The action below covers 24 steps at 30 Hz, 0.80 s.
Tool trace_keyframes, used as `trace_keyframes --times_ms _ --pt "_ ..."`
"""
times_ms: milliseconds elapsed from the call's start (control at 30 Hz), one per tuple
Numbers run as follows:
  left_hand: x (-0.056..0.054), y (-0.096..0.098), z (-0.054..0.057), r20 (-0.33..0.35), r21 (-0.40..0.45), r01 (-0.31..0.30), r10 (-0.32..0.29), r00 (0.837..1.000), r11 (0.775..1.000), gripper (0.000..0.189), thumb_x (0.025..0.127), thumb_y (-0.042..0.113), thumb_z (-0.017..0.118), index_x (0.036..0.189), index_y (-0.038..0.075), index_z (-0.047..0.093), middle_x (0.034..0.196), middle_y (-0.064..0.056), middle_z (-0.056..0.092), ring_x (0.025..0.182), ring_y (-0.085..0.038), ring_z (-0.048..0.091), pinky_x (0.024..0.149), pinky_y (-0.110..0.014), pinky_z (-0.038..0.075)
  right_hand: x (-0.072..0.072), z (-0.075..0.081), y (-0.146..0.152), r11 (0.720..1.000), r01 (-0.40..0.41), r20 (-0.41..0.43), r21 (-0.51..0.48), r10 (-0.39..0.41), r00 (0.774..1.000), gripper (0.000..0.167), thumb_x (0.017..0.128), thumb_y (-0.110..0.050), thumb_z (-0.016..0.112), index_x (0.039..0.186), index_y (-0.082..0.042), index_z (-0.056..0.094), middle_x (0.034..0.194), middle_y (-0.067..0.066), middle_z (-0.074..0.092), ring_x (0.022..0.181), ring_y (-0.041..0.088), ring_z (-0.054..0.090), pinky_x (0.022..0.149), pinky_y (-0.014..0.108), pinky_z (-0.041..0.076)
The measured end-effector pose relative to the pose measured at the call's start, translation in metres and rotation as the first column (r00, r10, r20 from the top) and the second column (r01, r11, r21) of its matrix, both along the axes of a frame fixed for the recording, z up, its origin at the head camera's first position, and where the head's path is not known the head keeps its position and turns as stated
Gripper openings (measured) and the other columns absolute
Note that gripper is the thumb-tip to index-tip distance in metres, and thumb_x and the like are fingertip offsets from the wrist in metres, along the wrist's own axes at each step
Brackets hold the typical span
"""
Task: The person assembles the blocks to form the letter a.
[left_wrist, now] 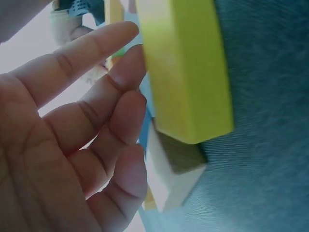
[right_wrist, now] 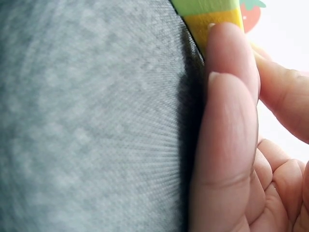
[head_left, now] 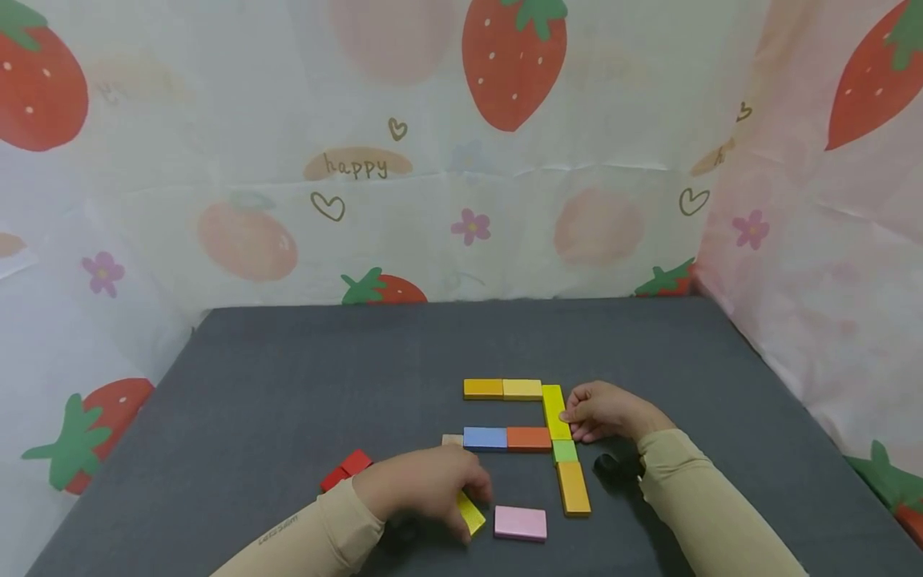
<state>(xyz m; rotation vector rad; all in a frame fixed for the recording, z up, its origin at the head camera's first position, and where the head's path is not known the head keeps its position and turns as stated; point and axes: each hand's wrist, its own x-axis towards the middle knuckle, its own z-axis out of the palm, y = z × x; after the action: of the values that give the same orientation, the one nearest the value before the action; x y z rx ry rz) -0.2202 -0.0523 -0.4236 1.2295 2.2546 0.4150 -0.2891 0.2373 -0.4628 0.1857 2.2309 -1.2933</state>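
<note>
My left hand (head_left: pixel 427 485) hovers at the front of the table beside a yellow block (head_left: pixel 471 514). In the left wrist view its loosely bent fingers (left_wrist: pixel 91 106) lie alongside that yellow block (left_wrist: pixel 188 72), without the thumb closing on it. My right hand (head_left: pixel 611 411) touches another yellow block (head_left: pixel 554 407), which stands in a column above a green block (head_left: pixel 565 451) and an orange-yellow block (head_left: pixel 574 489). Its fingers (right_wrist: pixel 227 125) lie along the block's right side, and the thumb is at its edge. A blue block (head_left: pixel 485 438) and an orange-red block (head_left: pixel 529 438) form a row to the left.
A pale gold block (head_left: pixel 522 389) and a darker gold one (head_left: pixel 482 389) make a row at the back. A pink block (head_left: pixel 521 523) lies near the front. Red blocks (head_left: pixel 355 463) and a wooden block (head_left: pixel 452 440) are partly behind the left arm. Printed cloth (head_left: pixel 447 336) hangs behind.
</note>
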Motion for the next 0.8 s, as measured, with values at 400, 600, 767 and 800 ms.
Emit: trace_keyframes --times_ms 400,600,767,800 --pt "0.003 0.001 -0.01 -0.158 0.01 0.064 -0.061 0.985 0.998 0.022 0.07 0.025 0.079 0.09 0.025 0.069 0.079 0.017 0.055 0.074 0.0 0.045 0.065 -0.016 0.037 -0.002 -0.005 0.0 1.0 0.011 -0.005 0.018 -0.011 1.0 0.015 0.084 -0.017 0.065 0.082 -0.004 0.057 0.069 0.008 0.061 0.055 0.014 0.059 0.055 0.027 0.051" --pt "0.002 0.002 -0.01 -0.162 0.03 0.088 -0.082 0.983 0.996 0.024 0.07 0.024 0.079 0.092 0.024 0.069 0.079 0.017 0.057 0.074 0.001 0.046 0.069 -0.016 0.037 -0.001 -0.002 0.0 1.0 0.001 -0.001 0.014 -0.001 1.0 0.017 0.084 -0.019 0.065 0.082 -0.005 0.057 0.069 0.008 0.061 0.056 0.014 0.059 0.055 0.026 0.051" --pt "0.0 0.01 -0.011 -0.138 0.027 0.065 -0.061 0.989 0.997 0.032 0.07 0.033 0.078 0.098 0.024 0.066 0.08 0.018 0.057 0.075 0.0 0.046 0.07 -0.017 0.038 0.0 0.0 -0.001 1.0 -0.006 -0.002 0.005 0.006 1.0 0.017 0.083 -0.019 0.066 0.082 -0.005 0.057 0.068 0.007 0.061 0.055 0.014 0.059 0.055 0.026 0.05" --pt "0.001 0.012 -0.012 -0.132 0.022 0.06 -0.056 0.99 0.998 0.033 0.07 0.036 0.078 0.099 0.025 0.066 0.08 0.017 0.056 0.076 -0.001 0.046 0.069 -0.018 0.038 0.0 0.001 0.0 1.0 -0.008 -0.003 0.002 0.008 1.0 0.017 0.084 -0.019 0.066 0.082 -0.005 0.057 0.068 0.007 0.061 0.055 0.014 0.059 0.055 0.026 0.05"
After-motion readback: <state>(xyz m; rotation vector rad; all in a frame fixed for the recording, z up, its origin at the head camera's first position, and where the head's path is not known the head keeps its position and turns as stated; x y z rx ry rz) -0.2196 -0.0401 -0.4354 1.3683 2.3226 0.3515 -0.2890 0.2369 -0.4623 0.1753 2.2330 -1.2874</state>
